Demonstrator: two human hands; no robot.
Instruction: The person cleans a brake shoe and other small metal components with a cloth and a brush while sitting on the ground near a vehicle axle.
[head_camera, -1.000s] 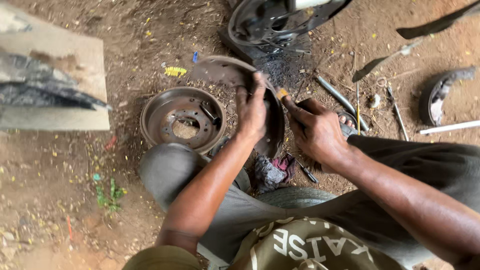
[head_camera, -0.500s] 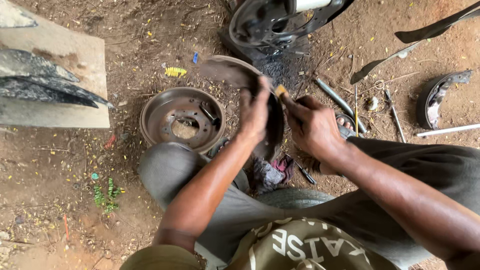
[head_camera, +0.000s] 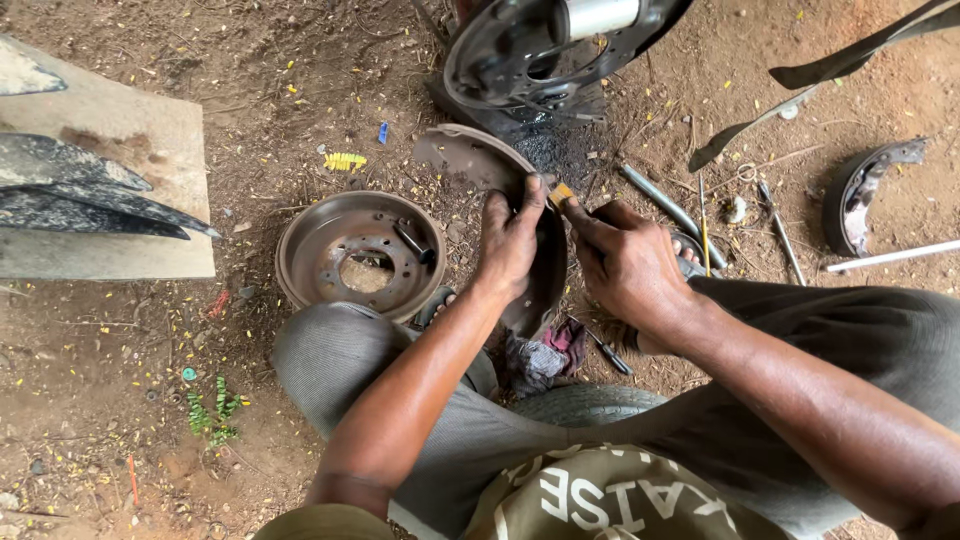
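- Far left: flat board on the dirt with dark curved scraps on it; well apart from the work.
- Rusty brake drum lies open side up on the ground, just left of the left hand, untouched.
- Left hand is clamped over the edge of a curved brake shoe, fingers wrapped on its rim. The shoe stands on edge between the knees, lower end near a rag.
- Right hand is closed on a small tool with a yellowish tip, tip touching the shoe's face just beside the left fingertips.
- Judgement: the step looks like scraping or abrading the shoe lining. To do it well, 1 hand should pin the shoe firmly, strokes should run away from the holding fingers, and pressure should stay even across the curve.
- Right: a metal rod and a second shoe lie on the dirt, well apart.
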